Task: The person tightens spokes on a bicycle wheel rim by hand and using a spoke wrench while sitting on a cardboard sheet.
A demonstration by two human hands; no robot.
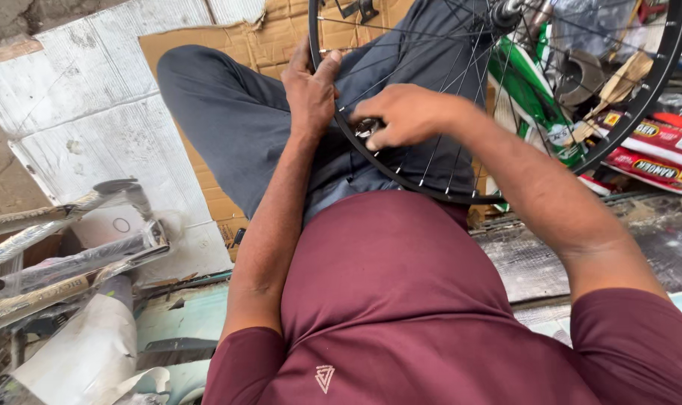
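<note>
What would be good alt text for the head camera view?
A seated person's left hand grips the black rim of a spoked bicycle wheel on their lap, while the right hand pinches a small metal tool at a spoke. Flattened cardboard lies beneath.

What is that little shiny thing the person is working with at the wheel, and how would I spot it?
Find the big black bicycle wheel resting across the person's lap. Follow its rim to its lower left part, where the left hand grips it. There the right hand pinches a small metal tool, the only shiny piece among thin spokes.
</note>
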